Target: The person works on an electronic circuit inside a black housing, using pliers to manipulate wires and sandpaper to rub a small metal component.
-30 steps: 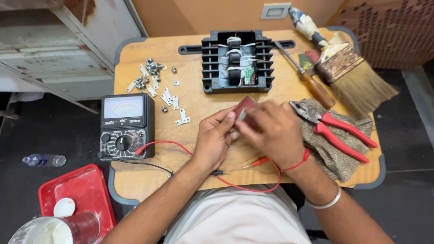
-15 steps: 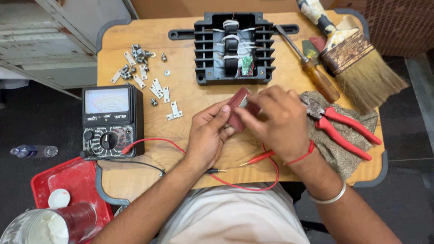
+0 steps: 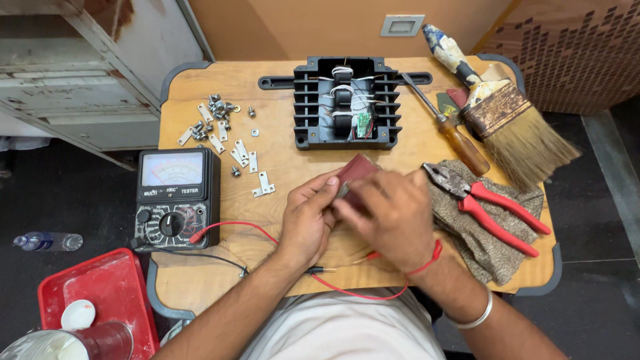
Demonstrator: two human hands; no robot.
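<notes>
Repair workshop: multimeter (image 3: 175, 200), pliers (image 3: 490, 207), screwdriver (image 3: 447, 127), loose screws (image 3: 217, 117).

Small wooden table (image 3: 200, 280), rounded corners. Far centre: black ribbed housing (image 3: 347, 101). Far left: loose screws and metal brackets (image 3: 227, 137). Left: analog multimeter (image 3: 176, 198) (red lead (image 3: 347, 288) trailing near edge). Right: screwdriver (image 3: 448, 127), paintbrush (image 3: 497, 107), and cloth (image 3: 485, 230) bearing red-handled pliers (image 3: 487, 207).

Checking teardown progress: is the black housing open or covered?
Open: black housing lies with no cover on it, its coils and small green board exposed.
</notes>
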